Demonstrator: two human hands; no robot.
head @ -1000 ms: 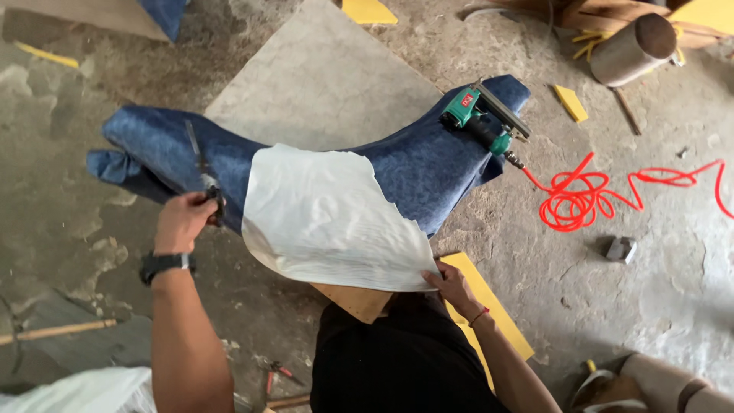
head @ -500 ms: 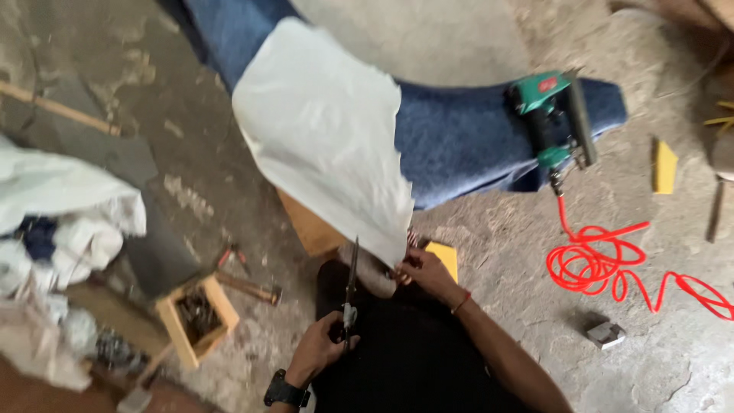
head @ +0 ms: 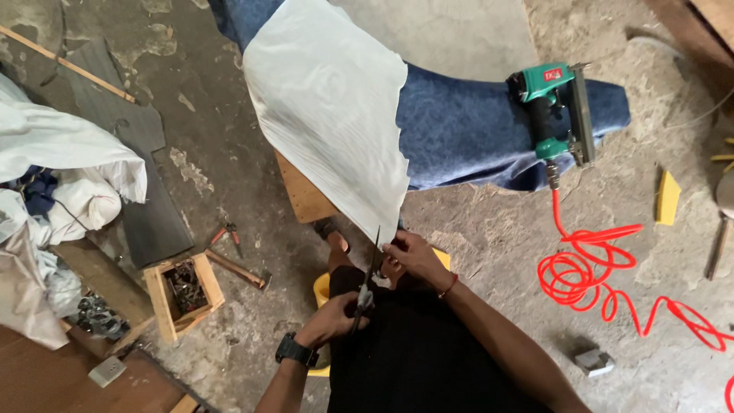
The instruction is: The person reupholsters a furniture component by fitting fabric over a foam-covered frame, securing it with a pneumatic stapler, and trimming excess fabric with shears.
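Note:
My left hand [head: 336, 315] grips a pair of scissors [head: 368, 274], blades pointing up at the lower edge of a white cloth [head: 329, 99]. My right hand [head: 413, 256] pinches that lower corner of the cloth just right of the blades. The white cloth lies draped over a curved piece covered in blue fabric [head: 466, 130], with bare wood [head: 302, 191] showing under it. A green pneumatic stapler [head: 554, 111] rests on the blue fabric at the right.
A red coiled air hose [head: 596, 271] runs from the stapler across the concrete floor. A small wooden box of fasteners [head: 182, 291], pliers [head: 225, 232] and a hammer [head: 238, 269] lie at left, near heaped white cloth [head: 61, 168]. A yellow foam piece [head: 667, 197] lies at right.
The view has swung left and closer. My left hand left the far blue fabric and brought the scissors to the cloth's lower edge, beside my right hand.

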